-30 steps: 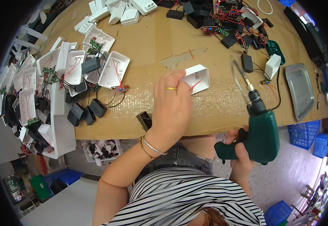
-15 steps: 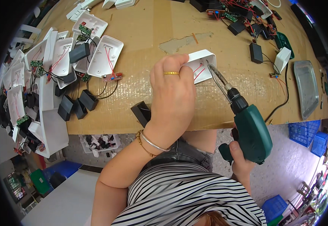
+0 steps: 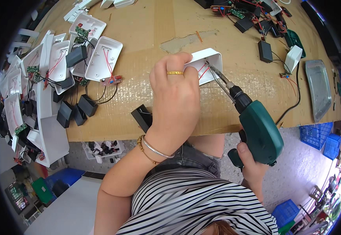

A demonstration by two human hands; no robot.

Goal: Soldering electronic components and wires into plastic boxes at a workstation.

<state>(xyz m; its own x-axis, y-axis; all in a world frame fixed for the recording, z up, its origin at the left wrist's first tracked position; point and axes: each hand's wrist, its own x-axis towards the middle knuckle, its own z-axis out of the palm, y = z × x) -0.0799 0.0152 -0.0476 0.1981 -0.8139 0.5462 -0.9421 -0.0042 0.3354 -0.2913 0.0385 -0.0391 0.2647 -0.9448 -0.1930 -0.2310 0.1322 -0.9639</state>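
My left hand (image 3: 175,94) is closed around a white plastic shell (image 3: 214,76), tilted with its inside facing me; two red wires (image 3: 204,72) show in it. In my right hand (image 3: 253,167) is a dark green pistol-shaped soldering gun (image 3: 261,131), gripped by its handle. Its long metal tip (image 3: 219,73) and a thin side tube reach into the shell, close to where the red wires end. Whether the tip touches metal there is too small to tell. A black box-shaped part (image 3: 141,118) lies beside my left wrist, partly behind it.
Open white shells (image 3: 104,58) with red wires, small circuit boards and black boxes (image 3: 87,105) crowd the left. More black parts (image 3: 243,25) and wires lie back right. A metal tray (image 3: 318,90) is at the right edge; a black cord (image 3: 294,109) trails beside the gun.
The shell, my left hand and the soldering gun's tip have shifted slightly left in the picture, as has the table. The tip stays inside the shell, and both hands keep their hold.
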